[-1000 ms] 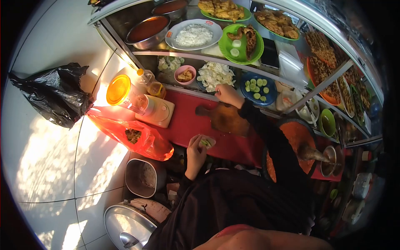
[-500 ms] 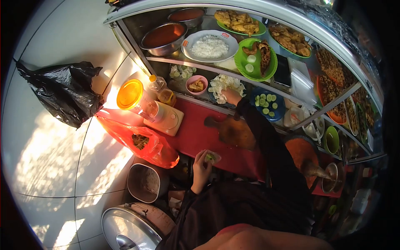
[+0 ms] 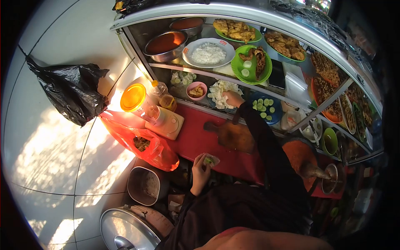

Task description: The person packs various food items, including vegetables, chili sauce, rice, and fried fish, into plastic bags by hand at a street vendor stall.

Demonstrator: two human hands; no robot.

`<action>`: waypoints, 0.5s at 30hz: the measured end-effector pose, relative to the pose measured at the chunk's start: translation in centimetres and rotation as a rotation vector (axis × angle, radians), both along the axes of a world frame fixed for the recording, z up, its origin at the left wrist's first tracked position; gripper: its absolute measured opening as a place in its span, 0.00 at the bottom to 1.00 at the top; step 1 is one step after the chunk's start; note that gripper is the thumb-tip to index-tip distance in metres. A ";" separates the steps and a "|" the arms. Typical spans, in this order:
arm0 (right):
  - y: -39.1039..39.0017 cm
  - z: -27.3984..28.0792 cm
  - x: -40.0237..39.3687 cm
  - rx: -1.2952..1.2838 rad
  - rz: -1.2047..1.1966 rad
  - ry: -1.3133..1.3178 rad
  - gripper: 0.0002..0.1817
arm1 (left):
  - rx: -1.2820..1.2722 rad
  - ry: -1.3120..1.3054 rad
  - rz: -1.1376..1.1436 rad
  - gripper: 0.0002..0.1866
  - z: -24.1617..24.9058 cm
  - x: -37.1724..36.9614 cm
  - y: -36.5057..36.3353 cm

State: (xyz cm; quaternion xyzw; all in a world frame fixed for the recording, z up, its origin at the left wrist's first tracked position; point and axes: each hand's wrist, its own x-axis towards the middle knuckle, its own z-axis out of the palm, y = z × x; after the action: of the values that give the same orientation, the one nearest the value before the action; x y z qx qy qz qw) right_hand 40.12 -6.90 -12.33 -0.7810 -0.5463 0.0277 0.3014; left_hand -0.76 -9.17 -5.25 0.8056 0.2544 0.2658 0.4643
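My left hand (image 3: 200,171) holds a small clear plastic bag (image 3: 211,160) with green vegetable pieces in it, just above the red counter's (image 3: 193,137) near edge. My right hand (image 3: 232,98) reaches up into the pile of chopped cabbage (image 3: 222,90) on the lower shelf of the glass display case, with its fingers closed in the pile. A plate of cucumber slices (image 3: 262,106) lies just right of that hand. Under my right forearm rests a wooden chopping board (image 3: 231,135).
A blender with an orange lid (image 3: 143,106) stands on the counter's left. A red plastic bag (image 3: 143,143) hangs beside it, a black bag (image 3: 68,89) further left. Below are a rice cooker (image 3: 127,227) and a bucket (image 3: 143,185). A stone mortar with pestle (image 3: 302,160) sits right.
My right hand has gone from the cabbage pile's near edge deeper into it. My left hand keeps its hold on the small bag by the counter edge. The view has shifted a little.
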 end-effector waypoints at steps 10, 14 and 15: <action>2.3 -1.2 -2.6 -0.150 -0.106 -0.260 0.09 | -0.169 -0.161 0.210 0.21 -1.2 -1.8 -0.2; 1.8 -0.9 -0.3 0.169 -0.094 -0.089 0.08 | -0.198 -0.181 0.267 0.21 -1.2 -3.1 -0.3; 1.5 -0.6 0.1 0.164 -0.092 -0.091 0.08 | -0.203 -0.182 0.269 0.21 -1.3 -3.3 -0.3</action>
State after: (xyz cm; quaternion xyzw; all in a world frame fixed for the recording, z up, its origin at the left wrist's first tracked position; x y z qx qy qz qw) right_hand 40.23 -5.38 -12.91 -0.7784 -0.5235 -0.0662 0.3401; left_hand -4.04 -9.43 -6.52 0.6860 0.3423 0.3702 0.5245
